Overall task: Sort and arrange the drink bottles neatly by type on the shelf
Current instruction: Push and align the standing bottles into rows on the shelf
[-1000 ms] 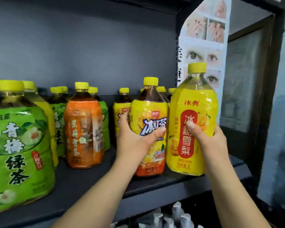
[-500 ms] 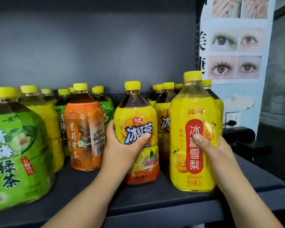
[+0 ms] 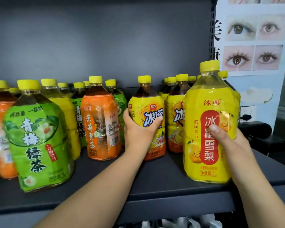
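My left hand (image 3: 139,134) grips an iced black tea bottle (image 3: 147,112) with a yellow-orange label, upright at the middle of the dark shelf (image 3: 163,186). My right hand (image 3: 227,140) holds a large yellow pear drink bottle (image 3: 207,112) standing near the shelf's front right. Behind these two stand several more iced tea bottles (image 3: 176,122). An orange jasmine tea bottle (image 3: 100,125) stands left of my left hand. A green plum tea bottle (image 3: 36,137) stands at the front left, with more green, yellow and orange bottles around it.
The shelf's grey back panel (image 3: 105,38) rises behind the bottles. A poster with eye pictures (image 3: 253,38) hangs on the right beyond the shelf upright. A wall socket with a plug (image 3: 245,115) sits below it. White bottle tops (image 3: 179,222) show on the level underneath.
The iced tea bottle in my left hand has shifted left, away from the pear drink bottle. My view has swung right and closer. Both hands keep their grips.
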`<state>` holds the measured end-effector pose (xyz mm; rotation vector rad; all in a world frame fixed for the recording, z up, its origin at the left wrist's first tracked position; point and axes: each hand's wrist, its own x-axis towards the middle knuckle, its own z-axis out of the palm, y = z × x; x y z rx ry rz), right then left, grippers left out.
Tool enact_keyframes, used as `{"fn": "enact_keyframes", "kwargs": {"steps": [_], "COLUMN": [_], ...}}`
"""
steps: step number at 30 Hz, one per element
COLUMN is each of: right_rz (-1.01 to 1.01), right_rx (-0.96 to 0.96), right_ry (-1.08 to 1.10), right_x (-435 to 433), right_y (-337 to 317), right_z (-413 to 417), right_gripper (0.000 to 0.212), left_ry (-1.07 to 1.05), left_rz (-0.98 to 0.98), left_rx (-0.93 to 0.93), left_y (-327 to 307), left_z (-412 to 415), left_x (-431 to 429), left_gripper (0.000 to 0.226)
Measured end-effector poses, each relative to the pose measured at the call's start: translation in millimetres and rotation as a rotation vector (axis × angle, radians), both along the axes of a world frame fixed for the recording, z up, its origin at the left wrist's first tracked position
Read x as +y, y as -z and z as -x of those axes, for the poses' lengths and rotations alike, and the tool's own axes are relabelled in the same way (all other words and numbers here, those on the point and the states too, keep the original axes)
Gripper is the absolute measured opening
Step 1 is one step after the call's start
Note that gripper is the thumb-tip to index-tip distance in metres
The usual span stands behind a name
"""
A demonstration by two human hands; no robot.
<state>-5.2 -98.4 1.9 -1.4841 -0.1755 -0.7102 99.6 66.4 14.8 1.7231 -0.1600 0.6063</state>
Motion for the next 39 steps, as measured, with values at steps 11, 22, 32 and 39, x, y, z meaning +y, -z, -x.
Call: {"fn": "enact_keyframes", "kwargs": {"steps": [11, 22, 32, 39], "right_rz": [-0.016, -0.041, -0.007, 0.018], "right_rx": [0.021, 0.03, 0.125, 0.118], "right_ry": [-0.025, -0.213, -0.259, -0.219], "right_x": [11.7, 52.6, 85.3, 99.1], "right_y": [-1.2, -0.4, -7.0, -5.9], "right_z": [-0.7, -5.5, -26.5, -30.2], "right_gripper": [0.085, 0.098, 0.064, 0.08], "left_ry": [-0.188, -0.121, -0.06, 0.069], "left_rz": [-0.281, -0.006, 0.179, 0.237], "left_rx": [-0.288, 0.046, 0.144, 0.194], "left_y": [-4.6, -19.3, -6.9, -4.6], "left_z": [46.2, 7.1, 0.4, 5.1], "left_x": [60.5, 108.2, 116.5, 119.7], "left_gripper": [0.071, 0.097, 0.09, 0.098]}}
